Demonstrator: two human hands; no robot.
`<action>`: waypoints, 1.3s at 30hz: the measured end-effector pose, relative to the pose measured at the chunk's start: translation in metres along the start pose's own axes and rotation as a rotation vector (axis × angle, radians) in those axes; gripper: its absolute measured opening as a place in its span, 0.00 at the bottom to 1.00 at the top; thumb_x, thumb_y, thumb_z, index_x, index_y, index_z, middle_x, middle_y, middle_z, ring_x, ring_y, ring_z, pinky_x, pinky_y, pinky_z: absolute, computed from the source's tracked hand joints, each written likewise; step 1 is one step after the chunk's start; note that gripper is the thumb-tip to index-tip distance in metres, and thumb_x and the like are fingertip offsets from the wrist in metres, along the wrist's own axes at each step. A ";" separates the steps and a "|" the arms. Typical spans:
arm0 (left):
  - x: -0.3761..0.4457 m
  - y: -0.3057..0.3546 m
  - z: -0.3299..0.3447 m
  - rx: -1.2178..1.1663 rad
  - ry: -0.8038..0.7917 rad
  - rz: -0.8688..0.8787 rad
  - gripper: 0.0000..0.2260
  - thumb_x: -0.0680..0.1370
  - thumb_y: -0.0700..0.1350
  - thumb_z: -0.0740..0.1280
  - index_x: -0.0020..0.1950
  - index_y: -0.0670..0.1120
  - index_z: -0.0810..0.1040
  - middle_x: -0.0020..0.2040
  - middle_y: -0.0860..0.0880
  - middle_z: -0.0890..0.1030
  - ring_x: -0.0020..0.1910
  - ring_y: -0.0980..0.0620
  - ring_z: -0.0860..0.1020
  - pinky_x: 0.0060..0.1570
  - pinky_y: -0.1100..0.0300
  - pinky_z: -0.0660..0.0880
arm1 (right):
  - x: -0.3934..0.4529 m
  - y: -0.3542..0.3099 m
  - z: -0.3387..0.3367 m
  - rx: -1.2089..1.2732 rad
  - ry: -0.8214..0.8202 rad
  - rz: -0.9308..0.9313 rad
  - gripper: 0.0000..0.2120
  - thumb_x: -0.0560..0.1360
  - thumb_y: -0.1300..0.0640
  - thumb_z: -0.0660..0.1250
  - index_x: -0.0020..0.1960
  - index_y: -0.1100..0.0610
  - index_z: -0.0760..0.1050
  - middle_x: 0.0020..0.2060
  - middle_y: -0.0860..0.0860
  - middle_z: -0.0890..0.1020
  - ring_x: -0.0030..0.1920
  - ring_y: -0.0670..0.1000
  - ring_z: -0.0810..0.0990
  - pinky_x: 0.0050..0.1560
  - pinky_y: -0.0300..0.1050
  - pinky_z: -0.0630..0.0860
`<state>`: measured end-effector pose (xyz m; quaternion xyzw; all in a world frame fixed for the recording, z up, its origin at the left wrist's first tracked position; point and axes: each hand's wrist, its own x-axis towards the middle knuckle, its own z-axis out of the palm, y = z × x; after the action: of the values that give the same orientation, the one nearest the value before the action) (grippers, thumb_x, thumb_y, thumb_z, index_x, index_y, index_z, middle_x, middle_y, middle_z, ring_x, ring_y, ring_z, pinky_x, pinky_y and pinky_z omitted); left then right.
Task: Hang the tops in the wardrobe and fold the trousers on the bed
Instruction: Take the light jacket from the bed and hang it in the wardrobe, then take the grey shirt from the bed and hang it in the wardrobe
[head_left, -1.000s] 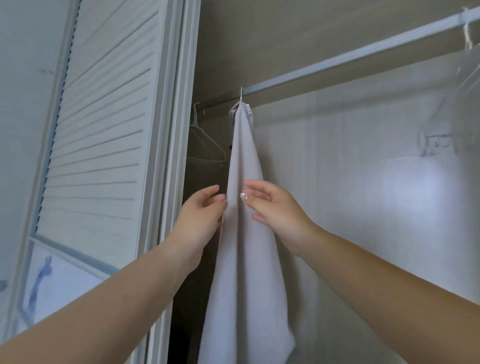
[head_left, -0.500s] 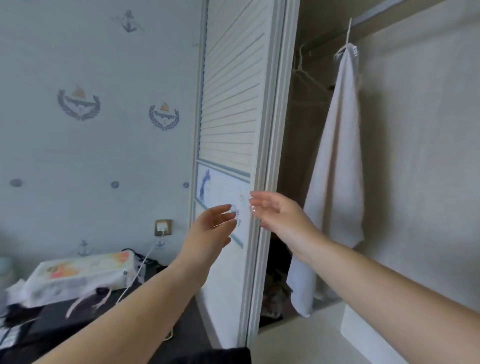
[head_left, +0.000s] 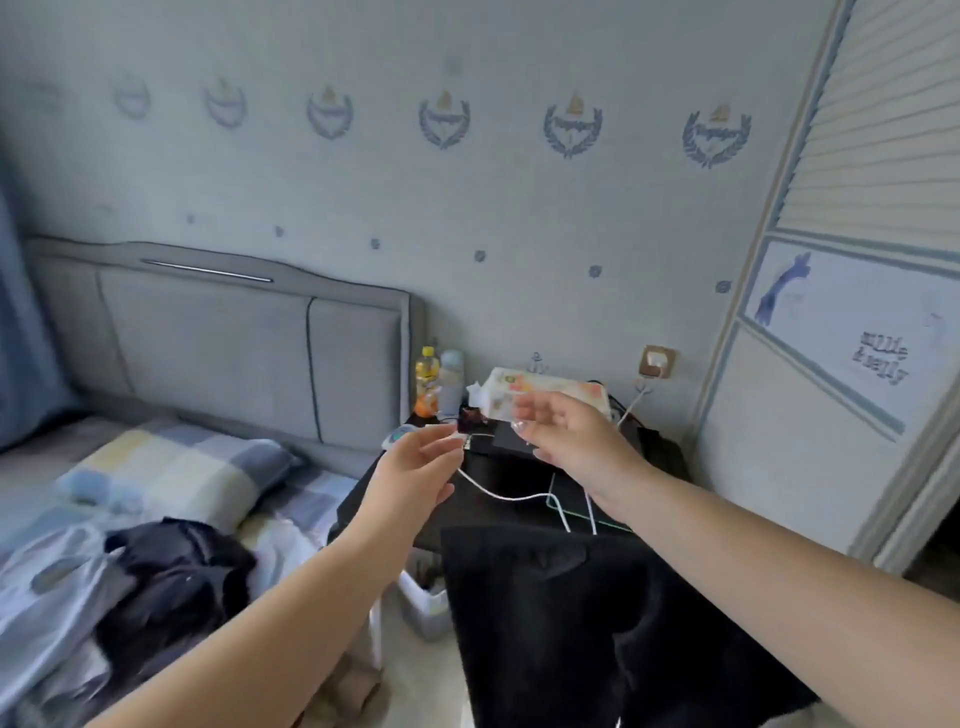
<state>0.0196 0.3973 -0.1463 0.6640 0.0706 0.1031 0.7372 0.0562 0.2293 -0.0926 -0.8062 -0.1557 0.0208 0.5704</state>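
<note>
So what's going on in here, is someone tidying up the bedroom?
Someone is sorting clothes, seen from a camera on their head. Both hands are raised in front of them and hold nothing: the left hand and the right hand are open, fingers relaxed. They face the bed, where a heap of dark clothing lies unfolded beside a checked pillow. The louvred wardrobe door is at the right edge. A dark bedside table holds bottles, a tissue pack and a white cable.

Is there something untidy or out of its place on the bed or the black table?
Yes. Dark clothes lie crumpled in a heap on the bed, not folded. A white cable trails loose across the black table. Both hands are empty.
</note>
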 end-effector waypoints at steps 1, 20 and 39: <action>-0.007 -0.004 -0.032 -0.003 0.059 -0.014 0.09 0.78 0.40 0.67 0.54 0.52 0.78 0.53 0.53 0.82 0.54 0.55 0.79 0.54 0.57 0.76 | 0.003 -0.004 0.032 0.016 -0.056 -0.005 0.09 0.76 0.61 0.67 0.52 0.49 0.76 0.52 0.48 0.80 0.51 0.43 0.78 0.51 0.35 0.73; -0.242 -0.075 -0.515 -0.068 0.921 -0.265 0.08 0.79 0.39 0.66 0.55 0.49 0.76 0.53 0.51 0.80 0.52 0.54 0.78 0.55 0.56 0.74 | -0.070 -0.057 0.574 0.065 -0.959 0.049 0.11 0.76 0.60 0.67 0.58 0.56 0.75 0.51 0.49 0.80 0.48 0.39 0.77 0.40 0.28 0.73; -0.296 -0.130 -0.720 -0.213 1.467 -0.424 0.08 0.79 0.38 0.65 0.54 0.48 0.76 0.56 0.49 0.80 0.57 0.50 0.76 0.57 0.52 0.72 | -0.066 -0.058 0.897 0.045 -1.351 0.171 0.08 0.77 0.59 0.66 0.56 0.53 0.76 0.48 0.46 0.81 0.48 0.43 0.77 0.48 0.40 0.72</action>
<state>-0.4328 1.0068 -0.3630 0.3236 0.6567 0.3797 0.5656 -0.2098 1.0478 -0.3607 -0.6137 -0.4131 0.5679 0.3608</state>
